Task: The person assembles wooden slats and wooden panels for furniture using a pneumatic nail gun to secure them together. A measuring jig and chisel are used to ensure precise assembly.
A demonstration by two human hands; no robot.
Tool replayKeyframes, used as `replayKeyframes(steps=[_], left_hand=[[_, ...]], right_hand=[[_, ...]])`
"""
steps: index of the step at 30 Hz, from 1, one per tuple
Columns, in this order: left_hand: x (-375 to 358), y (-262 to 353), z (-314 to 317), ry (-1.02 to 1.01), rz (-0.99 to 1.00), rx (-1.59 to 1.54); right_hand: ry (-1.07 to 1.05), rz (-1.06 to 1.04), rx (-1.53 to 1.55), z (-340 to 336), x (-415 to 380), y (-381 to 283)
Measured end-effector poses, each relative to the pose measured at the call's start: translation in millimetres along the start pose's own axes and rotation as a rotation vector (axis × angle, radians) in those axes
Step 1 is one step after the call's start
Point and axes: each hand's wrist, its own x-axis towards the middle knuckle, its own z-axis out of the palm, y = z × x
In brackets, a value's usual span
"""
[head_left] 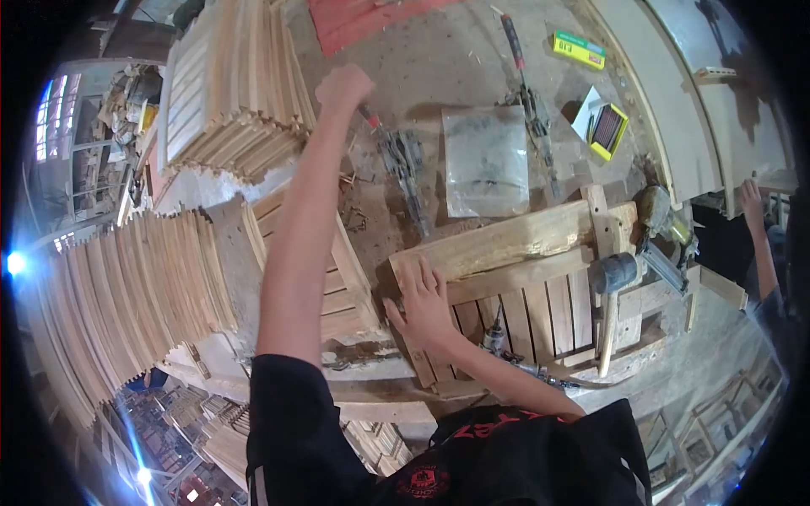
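Observation:
My left hand (344, 87) is a closed fist around the red handle of a clamp (401, 164), whose dark metal body lies on the worktable. My right hand (424, 305) rests on the left end of a wooden slatted panel (536, 316), fingers spread. A thick wooden board (515, 244) lies along the panel's far side, just beyond those fingertips. Right of the first clamp is a second red-and-black-handled clamp (531, 110). A power tool (494, 337), partly hidden by my forearm, sits on the slats.
Stacked slatted panels (245, 93) and more stacked wooden pieces (135, 295) stand left. A clear plastic sheet (485, 160), an open yellow box (609, 131) and a closed box (579, 49) lie beyond. A mallet (614, 278) rests on the panel's right end. Another person's arm (762, 244) shows at far right.

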Motion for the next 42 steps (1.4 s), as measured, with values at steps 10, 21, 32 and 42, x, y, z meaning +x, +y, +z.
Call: replayKeyframes(steps=[10,21,32,42], left_hand=[[-153,7,140,-0.075,-0.196,-0.209],[-48,-42,70,-0.821,-0.084,-0.415],[-41,0,28,-0.902,-0.155,-0.053],[-176,19,135,-0.06,-0.25,-0.215]], right_hand=[[0.18,0.085,0.06,-102,-84,126],[0.153,-0.002,-0.046,-41,27,63],[-0.124,0.055,0.246,-34,-27,24],[0.083,0.139,0.051,-78,1,81]])
